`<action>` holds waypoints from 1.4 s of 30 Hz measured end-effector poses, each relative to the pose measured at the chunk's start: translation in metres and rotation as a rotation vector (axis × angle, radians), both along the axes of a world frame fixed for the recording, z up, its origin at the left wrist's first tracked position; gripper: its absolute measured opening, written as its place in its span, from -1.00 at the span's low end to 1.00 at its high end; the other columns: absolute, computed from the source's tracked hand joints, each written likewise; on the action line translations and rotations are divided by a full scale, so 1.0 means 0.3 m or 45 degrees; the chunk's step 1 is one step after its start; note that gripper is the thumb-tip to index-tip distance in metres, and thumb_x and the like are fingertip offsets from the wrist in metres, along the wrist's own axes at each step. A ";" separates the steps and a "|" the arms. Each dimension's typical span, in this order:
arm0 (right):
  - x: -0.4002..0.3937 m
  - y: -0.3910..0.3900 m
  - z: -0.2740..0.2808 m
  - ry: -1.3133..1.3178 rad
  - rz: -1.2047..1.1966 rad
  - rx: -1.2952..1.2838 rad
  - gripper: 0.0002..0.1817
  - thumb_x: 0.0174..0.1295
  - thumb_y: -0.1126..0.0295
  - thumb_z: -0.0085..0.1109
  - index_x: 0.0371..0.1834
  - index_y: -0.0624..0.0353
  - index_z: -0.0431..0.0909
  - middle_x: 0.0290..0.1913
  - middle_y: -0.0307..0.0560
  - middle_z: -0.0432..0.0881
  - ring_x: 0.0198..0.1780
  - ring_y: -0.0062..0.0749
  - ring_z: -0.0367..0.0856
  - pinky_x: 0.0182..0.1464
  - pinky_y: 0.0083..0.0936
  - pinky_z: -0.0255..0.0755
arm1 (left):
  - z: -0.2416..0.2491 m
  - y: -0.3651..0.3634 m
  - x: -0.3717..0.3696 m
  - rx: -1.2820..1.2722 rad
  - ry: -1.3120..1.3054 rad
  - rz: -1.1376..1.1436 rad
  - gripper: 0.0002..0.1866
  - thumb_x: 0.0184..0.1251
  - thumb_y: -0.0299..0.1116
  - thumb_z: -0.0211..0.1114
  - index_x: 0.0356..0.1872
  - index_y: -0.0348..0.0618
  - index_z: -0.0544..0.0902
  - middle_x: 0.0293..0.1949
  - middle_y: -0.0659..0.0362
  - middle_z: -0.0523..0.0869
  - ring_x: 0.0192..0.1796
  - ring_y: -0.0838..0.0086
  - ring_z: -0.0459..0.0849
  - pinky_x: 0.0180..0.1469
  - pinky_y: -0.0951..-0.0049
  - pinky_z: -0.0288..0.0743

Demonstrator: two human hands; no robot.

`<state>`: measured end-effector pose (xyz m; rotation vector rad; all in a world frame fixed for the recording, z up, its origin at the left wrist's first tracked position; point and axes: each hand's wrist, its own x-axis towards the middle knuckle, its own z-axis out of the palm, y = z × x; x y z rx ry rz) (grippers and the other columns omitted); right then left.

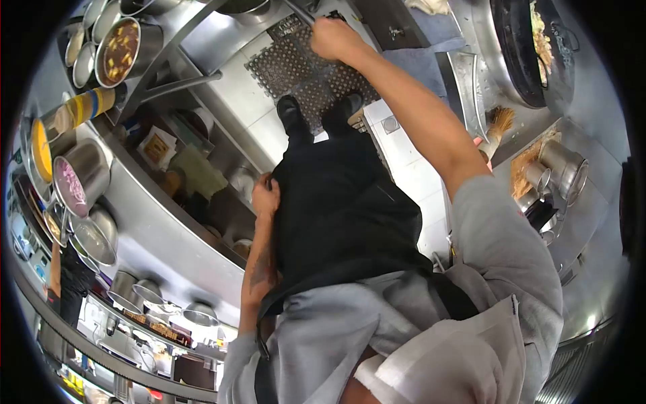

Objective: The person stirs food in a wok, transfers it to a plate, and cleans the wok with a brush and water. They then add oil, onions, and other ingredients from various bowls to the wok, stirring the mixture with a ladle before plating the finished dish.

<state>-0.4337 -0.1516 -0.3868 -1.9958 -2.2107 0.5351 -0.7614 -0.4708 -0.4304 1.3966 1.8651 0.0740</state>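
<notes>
My right hand (334,39) reaches forward across the view, its fingers closed around a dark bar-like handle (299,10). The handle's far end runs out of the top of the picture. Low at my left side, my left hand (266,195) is curled against the edge of my black apron (346,215). A small dark bit shows at its fingers, too little to name. Left of this hand is an under-counter shelf (195,168) with assorted items.
On the left counter stand a pot of brown stew (120,54), a pot of sliced pink onion (70,185) and several other containers. A black mat (296,67) lies under my shoes. At right are a large wok (518,54), a bamboo brush (500,124) and metal pots (562,165).
</notes>
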 end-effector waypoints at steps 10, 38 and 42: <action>-0.142 0.193 -0.168 0.186 -0.095 -0.239 -0.74 0.17 0.40 0.10 -0.23 0.35 0.71 -0.19 0.33 0.72 -0.09 0.06 0.74 -0.04 -0.11 0.59 | 0.014 -0.131 -0.187 -0.307 -0.182 0.320 -0.66 0.42 -0.31 0.21 0.10 -0.29 0.62 -0.04 -0.08 0.75 0.05 0.23 0.74 0.13 0.33 0.54; 0.585 -0.921 1.181 2.367 -1.311 -1.131 -0.53 0.49 0.33 0.01 0.34 0.39 0.28 -0.53 -0.32 0.28 -0.74 -0.85 0.16 -0.85 -0.80 0.04 | -0.009 0.358 0.190 0.031 -0.269 -0.395 -0.61 0.31 -0.20 0.25 0.07 -0.19 0.66 -0.17 -0.11 0.76 -0.11 0.10 0.75 0.01 0.20 0.60; 0.612 -1.101 1.427 2.606 -1.409 -0.696 -0.53 0.51 0.32 -0.04 0.37 0.37 0.25 -0.53 -0.33 0.28 -0.74 -0.84 0.15 -0.86 -0.78 0.03 | -0.051 0.419 0.219 0.049 -0.276 -0.557 -0.61 0.28 -0.19 0.27 0.03 -0.21 0.66 -0.18 -0.15 0.76 -0.11 0.04 0.75 -0.03 0.18 0.60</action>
